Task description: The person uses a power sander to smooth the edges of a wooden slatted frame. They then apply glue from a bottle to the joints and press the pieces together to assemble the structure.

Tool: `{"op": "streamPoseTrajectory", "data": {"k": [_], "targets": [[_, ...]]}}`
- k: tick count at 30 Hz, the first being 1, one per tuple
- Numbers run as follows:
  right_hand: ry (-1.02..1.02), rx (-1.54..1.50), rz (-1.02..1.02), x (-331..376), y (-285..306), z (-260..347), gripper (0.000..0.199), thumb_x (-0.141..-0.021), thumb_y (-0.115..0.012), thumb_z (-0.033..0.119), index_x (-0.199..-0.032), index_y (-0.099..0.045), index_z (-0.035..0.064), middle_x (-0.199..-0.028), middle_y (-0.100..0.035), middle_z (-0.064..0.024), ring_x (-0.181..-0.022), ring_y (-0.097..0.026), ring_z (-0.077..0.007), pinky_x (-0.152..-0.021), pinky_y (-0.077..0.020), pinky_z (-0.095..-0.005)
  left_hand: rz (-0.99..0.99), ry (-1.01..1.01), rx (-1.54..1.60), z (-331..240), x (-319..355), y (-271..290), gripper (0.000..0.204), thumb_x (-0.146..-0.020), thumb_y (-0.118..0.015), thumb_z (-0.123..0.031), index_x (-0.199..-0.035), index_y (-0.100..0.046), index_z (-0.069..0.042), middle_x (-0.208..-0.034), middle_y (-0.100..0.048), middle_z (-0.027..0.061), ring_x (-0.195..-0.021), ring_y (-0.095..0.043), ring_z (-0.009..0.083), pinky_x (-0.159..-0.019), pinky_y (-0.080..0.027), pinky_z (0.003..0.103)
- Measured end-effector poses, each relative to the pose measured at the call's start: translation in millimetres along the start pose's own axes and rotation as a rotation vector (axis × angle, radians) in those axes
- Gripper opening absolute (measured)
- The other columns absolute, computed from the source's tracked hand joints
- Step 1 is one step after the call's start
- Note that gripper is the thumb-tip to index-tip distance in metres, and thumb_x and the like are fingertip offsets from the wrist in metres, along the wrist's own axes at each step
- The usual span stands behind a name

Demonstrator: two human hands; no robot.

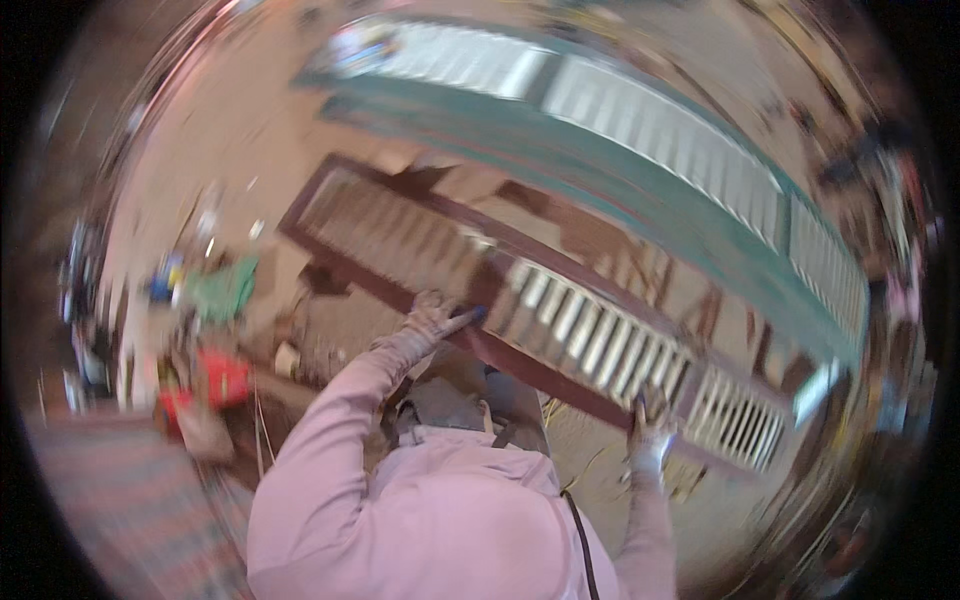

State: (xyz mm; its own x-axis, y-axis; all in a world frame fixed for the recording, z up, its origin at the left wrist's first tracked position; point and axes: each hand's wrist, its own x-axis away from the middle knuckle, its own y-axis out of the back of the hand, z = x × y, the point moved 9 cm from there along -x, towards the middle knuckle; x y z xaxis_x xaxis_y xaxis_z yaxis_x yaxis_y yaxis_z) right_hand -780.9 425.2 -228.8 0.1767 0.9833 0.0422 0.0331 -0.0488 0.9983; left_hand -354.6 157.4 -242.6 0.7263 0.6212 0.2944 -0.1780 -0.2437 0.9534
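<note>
A long louvred shutter (484,310), with a dark reddish-brown frame and pale slats, slants across in front of my body, its right end nearer to me. On its near rail, left of the middle, my left hand (432,318) is closed, thumb stretched along the edge. Farther right, my right hand (652,425) grips the same rail, its fingertips reaching toward the slats. Blur softens the fingers, and their undersides are hidden. Beyond this shutter lies a second, green-framed one (600,185) with bright slats, roughly parallel to it.
On the ground to the left are a green cloth (222,290) and a red object (222,378), with small bits scattered about. A striped surface (110,500) fills the lower left. Dusty brown ground (250,130) extends behind. Cords lie near my right arm. Much of the scene is blurred.
</note>
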Motion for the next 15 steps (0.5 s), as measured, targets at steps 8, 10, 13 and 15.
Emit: {"op": "streamPoseTrajectory", "data": {"k": [8,10,13,15], "targets": [[-0.499,0.077,0.440,15.1,-57.2,-7.6,0.054,-0.103,-0.053,0.034,-0.154,-0.042,0.0471,-0.154,-0.036,-0.0259,-0.142,-0.035,-0.0478,-0.108,-0.0342,-0.0615,0.129,0.205,-0.100,-27.0,-0.9,-3.9,0.118,-0.075,-0.088,-0.043,-0.166,-0.015,-0.028,-0.153,-0.048,0.0202,-0.141,-0.041,0.0474,-0.119,-0.029,0.056],[-0.598,-0.054,0.452,9.5,-47.5,-8.0,0.057,-0.100,-0.055,0.024,-0.152,-0.046,0.0467,-0.151,-0.041,-0.0233,-0.139,-0.042,-0.0414,-0.104,-0.0360,-0.0605,0.159,0.198,-0.110,-19.1,1.0,-9.0,0.120,-0.073,-0.088,-0.044,-0.166,-0.013,-0.029,-0.158,-0.040,0.0177,-0.140,-0.043,0.0460,-0.114,-0.035,0.057],[-0.598,-0.132,0.388,21.2,-14.0,16.4,0.063,-0.091,-0.069,0.025,-0.149,-0.051,0.0392,-0.144,-0.046,-0.0202,-0.132,-0.051,-0.0366,-0.101,-0.0443,-0.0532,0.269,0.114,-0.108,-9.5,-0.6,-15.5,0.118,-0.074,-0.087,-0.043,-0.166,-0.014,-0.031,-0.158,-0.040,0.0163,-0.136,-0.046,0.0444,-0.108,-0.042,0.056],[-0.713,-0.332,0.318,33.9,1.7,34.2,0.064,-0.087,-0.072,0.026,-0.148,-0.055,0.0326,-0.141,-0.048,-0.0183,-0.123,-0.058,-0.0327,-0.100,-0.0489,-0.0491,0.233,0.028,-0.154,-10.2,1.9,-6.0,0.117,-0.075,-0.086,-0.045,-0.165,-0.013,-0.033,-0.154,-0.044,0.0161,-0.133,-0.049,0.0433,-0.104,-0.045,0.056]]}}
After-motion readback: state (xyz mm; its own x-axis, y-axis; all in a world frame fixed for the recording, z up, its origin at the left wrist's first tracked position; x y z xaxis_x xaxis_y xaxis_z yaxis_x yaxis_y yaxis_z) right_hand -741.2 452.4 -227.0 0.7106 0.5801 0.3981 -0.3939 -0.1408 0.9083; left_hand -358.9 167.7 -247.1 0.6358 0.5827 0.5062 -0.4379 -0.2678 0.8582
